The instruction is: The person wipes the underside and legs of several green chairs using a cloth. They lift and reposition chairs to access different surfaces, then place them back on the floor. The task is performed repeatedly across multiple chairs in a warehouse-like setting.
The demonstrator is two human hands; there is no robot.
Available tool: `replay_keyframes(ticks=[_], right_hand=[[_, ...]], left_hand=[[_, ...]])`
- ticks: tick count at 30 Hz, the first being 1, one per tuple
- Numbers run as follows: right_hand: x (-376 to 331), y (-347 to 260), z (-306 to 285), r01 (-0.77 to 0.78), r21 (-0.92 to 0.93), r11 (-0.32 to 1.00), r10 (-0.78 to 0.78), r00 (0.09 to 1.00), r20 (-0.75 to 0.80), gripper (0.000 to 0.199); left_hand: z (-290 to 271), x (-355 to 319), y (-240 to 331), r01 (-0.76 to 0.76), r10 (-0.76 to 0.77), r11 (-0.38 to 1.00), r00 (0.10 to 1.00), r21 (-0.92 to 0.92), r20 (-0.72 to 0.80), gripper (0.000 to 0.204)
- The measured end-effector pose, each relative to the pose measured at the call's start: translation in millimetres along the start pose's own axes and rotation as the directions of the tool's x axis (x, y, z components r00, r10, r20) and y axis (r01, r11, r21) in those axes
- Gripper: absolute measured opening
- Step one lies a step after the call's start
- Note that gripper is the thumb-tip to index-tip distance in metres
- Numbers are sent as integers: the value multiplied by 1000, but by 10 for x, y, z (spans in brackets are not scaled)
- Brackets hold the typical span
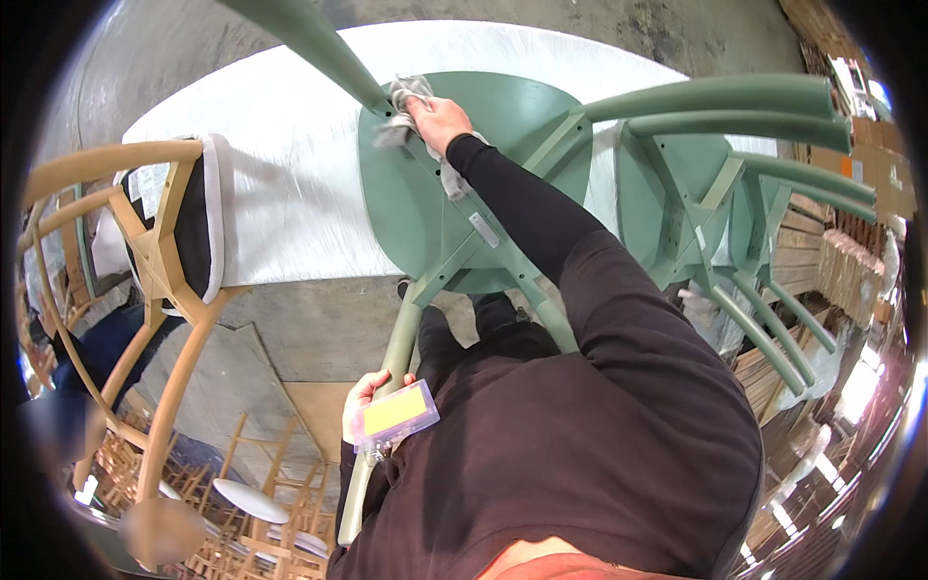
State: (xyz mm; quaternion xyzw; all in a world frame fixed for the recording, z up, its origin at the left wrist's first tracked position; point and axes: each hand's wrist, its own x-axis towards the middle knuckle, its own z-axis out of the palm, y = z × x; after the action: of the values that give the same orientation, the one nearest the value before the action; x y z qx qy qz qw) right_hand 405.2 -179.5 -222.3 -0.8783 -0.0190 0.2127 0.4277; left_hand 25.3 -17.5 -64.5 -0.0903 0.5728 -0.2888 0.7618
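The green chair (454, 184) lies upturned on the white padded worktable (290, 164), its round seat underside facing up and its legs sticking out toward the near side and toward the far left. The right hand (437, 118), reaching out from a long black sleeve, is closed around a crumpled grey cloth (406, 106) and presses it against the seat underside just where the far leg (319, 43) joins it. The left hand (365, 398) is wrapped around the near leg (387, 387), low in the view beside a yellow and pink badge card (396, 416) hanging from the person's chest, and it appears to steady the chair. Judging by this, the step in hand is wiping the joint at the base of the far leg, with most of the seat underside and the cross rails not yet under the cloth. A sensible next move would call for a firm hold on the near leg while the cloth travels around the joint and along the rail, keeping the chair from sliding on the table cover. To the right stand further green chairs (715, 174), stacked close together; at the left, a pale wooden chair (145, 251) with a dark seat leans over the table's edge.
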Motion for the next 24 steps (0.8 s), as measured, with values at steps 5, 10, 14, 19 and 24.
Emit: replay_keyframes(ticks=[5,10,14,19,24], right_hand=[[-718,465,-415,217,-198,956,-178,965,194,56],[-1194,645,-1508,82,-218,973,-47,986,161,41],[-887,1519,-1816,-154,-36,987,70,633,-771,42],[-778,1683,-1055,-277,-177,944,15,575,-818,41],[-1967,1647,-622,0,-279,960,-54,981,-188,38]], left_hand=[[59,-13,-66,58,-57,998,986,-3,155,38],[18,9,-33,19,-29,994,995,106,90,39],[206,-39,-95,-21,12,985,998,172,56,39],[14,-37,70,36,-76,974,982,224,173,55],[79,10,34,-43,8,972,989,231,149,55]])
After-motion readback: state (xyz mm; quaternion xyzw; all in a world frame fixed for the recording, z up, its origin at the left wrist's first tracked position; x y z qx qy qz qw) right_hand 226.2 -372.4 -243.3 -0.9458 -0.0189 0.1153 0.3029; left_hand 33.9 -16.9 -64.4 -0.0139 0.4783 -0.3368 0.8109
